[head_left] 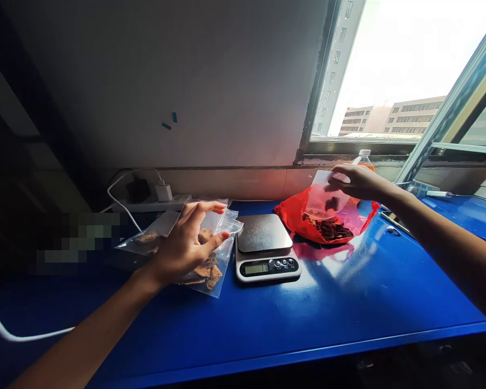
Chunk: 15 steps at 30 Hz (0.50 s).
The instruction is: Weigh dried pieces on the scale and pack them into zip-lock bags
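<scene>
My left hand [188, 240] hovers over a pile of clear zip bags [210, 270] that hold brown pieces, its fingers spread and apart, touching or just above the top bag. My right hand [358, 181] pinches the top edge of a small clear plastic bag [324, 201] and holds it up over a red plastic bag [295, 219] full of dark dried pieces [332, 229]. Between the two stands a small digital kitchen scale [265, 246] with a bare metal platform and a lit display.
Everything sits on a glossy blue table [328, 308]. A white power strip with a charger [162, 197] and cable lies at the back left by the wall. A bottle [362, 158] stands on the window ledge. A phone [395, 221] lies at the right.
</scene>
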Tool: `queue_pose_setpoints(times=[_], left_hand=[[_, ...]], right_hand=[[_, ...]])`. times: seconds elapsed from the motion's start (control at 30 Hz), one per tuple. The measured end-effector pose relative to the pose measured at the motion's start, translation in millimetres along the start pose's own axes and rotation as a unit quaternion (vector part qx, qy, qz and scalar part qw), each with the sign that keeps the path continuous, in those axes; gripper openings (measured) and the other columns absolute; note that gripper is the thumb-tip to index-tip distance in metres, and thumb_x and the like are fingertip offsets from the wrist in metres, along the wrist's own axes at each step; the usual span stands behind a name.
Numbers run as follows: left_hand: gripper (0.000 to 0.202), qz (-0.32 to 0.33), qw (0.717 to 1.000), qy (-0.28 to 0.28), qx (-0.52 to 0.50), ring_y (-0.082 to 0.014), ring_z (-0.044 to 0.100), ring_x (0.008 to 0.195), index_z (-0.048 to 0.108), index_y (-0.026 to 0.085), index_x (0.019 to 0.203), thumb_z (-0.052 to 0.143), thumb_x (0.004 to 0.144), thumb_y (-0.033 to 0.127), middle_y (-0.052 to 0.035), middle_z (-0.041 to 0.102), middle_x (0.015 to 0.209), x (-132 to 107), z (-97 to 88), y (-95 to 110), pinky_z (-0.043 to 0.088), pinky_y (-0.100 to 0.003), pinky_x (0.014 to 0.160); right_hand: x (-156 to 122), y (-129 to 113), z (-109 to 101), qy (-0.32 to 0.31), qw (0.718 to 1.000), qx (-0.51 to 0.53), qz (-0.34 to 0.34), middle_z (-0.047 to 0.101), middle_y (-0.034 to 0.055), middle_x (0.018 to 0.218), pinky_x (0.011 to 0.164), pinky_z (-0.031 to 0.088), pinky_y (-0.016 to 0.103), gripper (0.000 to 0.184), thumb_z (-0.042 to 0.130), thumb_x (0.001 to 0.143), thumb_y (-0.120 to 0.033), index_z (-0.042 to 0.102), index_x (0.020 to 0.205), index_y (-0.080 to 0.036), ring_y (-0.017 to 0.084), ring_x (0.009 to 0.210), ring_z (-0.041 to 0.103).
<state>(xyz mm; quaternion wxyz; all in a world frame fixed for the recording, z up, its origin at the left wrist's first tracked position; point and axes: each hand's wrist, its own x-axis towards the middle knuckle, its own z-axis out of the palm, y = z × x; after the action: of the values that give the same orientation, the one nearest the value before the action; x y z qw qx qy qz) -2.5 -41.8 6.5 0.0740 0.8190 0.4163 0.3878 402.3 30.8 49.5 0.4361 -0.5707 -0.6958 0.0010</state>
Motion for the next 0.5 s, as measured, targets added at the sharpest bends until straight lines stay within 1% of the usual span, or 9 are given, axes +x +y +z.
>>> queue_pose_setpoints(times=[0.07, 0.1, 0.2, 0.27, 0.33, 0.4, 0.47, 0.5], left_hand=[[0.042, -0.005, 1.000, 0.000, 0.000, -0.0277, 0.056, 0.101, 0.053, 0.028, 0.118, 0.063, 0.080, 0.043, -0.0086, 0.052, 0.122, -0.2, -0.7, 1.7, 0.053, -0.030, 0.061], [0.042, -0.005, 1.000, 0.000, 0.001, -0.0276, 0.056, 0.100, 0.053, 0.028, 0.118, 0.062, 0.080, 0.043, -0.0086, 0.051, 0.121, -0.2, -0.8, 2.0, 0.053, -0.030, 0.061], [0.038, 0.005, 1.000, -0.009, -0.002, -0.0273, 0.055, 0.103, 0.054, 0.028, 0.117, 0.060, 0.081, 0.040, -0.0084, 0.051, 0.120, 0.1, -0.8, 1.8, 0.054, -0.030, 0.062], [0.035, 0.014, 1.000, -0.021, -0.007, -0.0264, 0.055, 0.104, 0.054, 0.027, 0.116, 0.058, 0.083, 0.039, -0.0080, 0.052, 0.119, 0.4, -1.2, 1.6, 0.055, -0.029, 0.064], [0.034, 0.015, 0.999, -0.033, -0.008, -0.0254, 0.056, 0.104, 0.055, 0.027, 0.116, 0.057, 0.084, 0.038, -0.0078, 0.052, 0.118, 0.7, -2.0, 1.7, 0.055, -0.029, 0.065], [0.031, 0.026, 0.999, -0.039, 0.000, -0.0255, 0.055, 0.105, 0.056, 0.027, 0.114, 0.057, 0.085, 0.038, -0.0076, 0.054, 0.115, 0.9, -2.3, 2.0, 0.055, -0.031, 0.069], [0.026, 0.049, 0.998, -0.047, 0.008, -0.0254, 0.055, 0.105, 0.058, 0.025, 0.109, 0.056, 0.086, 0.037, -0.0071, 0.058, 0.109, 0.8, -1.7, 2.6, 0.054, -0.033, 0.074], [0.024, 0.060, 0.997, -0.052, 0.010, -0.0251, 0.055, 0.104, 0.059, 0.025, 0.106, 0.055, 0.086, 0.036, -0.0068, 0.060, 0.106, 0.6, -1.0, 3.1, 0.054, -0.033, 0.076]], right_hand=[[10.4, -3.0, 2.7, -0.037, 0.998, -0.039, -0.021, 0.065, 0.0004, 0.069, 0.066, 0.031, 0.024, 0.004, 0.071, 0.066, -0.012, 0.068, 0.068, -0.014, 0.006, 0.060, 0.046], [15.1, -4.0, 3.2, -0.052, 0.996, -0.064, -0.030, 0.065, 0.0003, 0.070, 0.066, 0.030, 0.025, 0.002, 0.068, 0.070, -0.014, 0.070, 0.071, -0.013, 0.005, 0.060, 0.045], [26.4, -7.9, -2.0, -0.047, 0.991, -0.119, -0.032, 0.065, 0.0013, 0.070, 0.066, 0.029, 0.028, 0.016, 0.062, 0.075, -0.021, 0.072, 0.079, -0.010, 0.004, 0.059, 0.043], [29.9, -13.8, -13.5, -0.029, 0.989, -0.145, -0.025, 0.067, 0.0038, 0.072, 0.066, 0.030, 0.030, 0.021, 0.059, 0.077, -0.022, 0.073, 0.083, -0.008, 0.004, 0.060, 0.045], [27.6, -23.6, -30.8, 0.021, 0.986, -0.164, -0.020, 0.069, 0.0073, 0.075, 0.067, 0.033, 0.031, 0.021, 0.058, 0.079, -0.021, 0.073, 0.086, -0.007, 0.005, 0.064, 0.051], [18.4, -36.6, -49.7, 0.111, 0.979, -0.168, -0.022, 0.070, 0.0102, 0.078, 0.068, 0.037, 0.031, 0.023, 0.058, 0.080, -0.022, 0.073, 0.090, -0.007, 0.007, 0.071, 0.059], [4.4, -50.7, -63.2, 0.210, 0.967, -0.138, -0.027, 0.070, 0.0117, 0.079, 0.064, 0.037, 0.034, 0.032, 0.054, 0.082, -0.029, 0.072, 0.093, -0.006, 0.010, 0.076, 0.063], [-3.2, -57.4, -65.9, 0.248, 0.961, -0.117, -0.027, 0.070, 0.0116, 0.077, 0.060, 0.034, 0.036, 0.039, 0.050, 0.082, -0.034, 0.071, 0.094, -0.005, 0.011, 0.075, 0.064]])
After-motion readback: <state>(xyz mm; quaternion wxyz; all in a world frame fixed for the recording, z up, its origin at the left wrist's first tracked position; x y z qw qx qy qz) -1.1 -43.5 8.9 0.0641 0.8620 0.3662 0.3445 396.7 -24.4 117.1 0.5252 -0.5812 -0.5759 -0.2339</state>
